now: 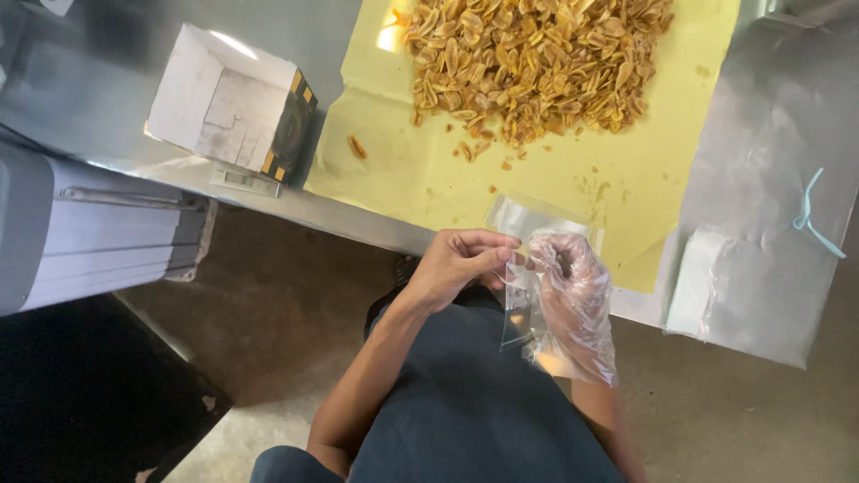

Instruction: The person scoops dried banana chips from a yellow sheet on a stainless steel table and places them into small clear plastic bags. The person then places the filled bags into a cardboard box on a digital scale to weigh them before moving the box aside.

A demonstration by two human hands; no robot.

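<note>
Pinching the top edge of a small clear bag (528,268) between bare left hand (461,264) fingertips and gloved right hand (568,291), both closed on its mouth, seemingly to part the film; held off the table edge, just short of the yellow sheet (429,170) under the heap of chips (537,63) beyond the grip

Two hands showing: left hand (456,264), right hand (573,304). One bag (517,304), one box (228,103), one chip pile (537,58), one yellow sheet (420,170) lying out.
</note>
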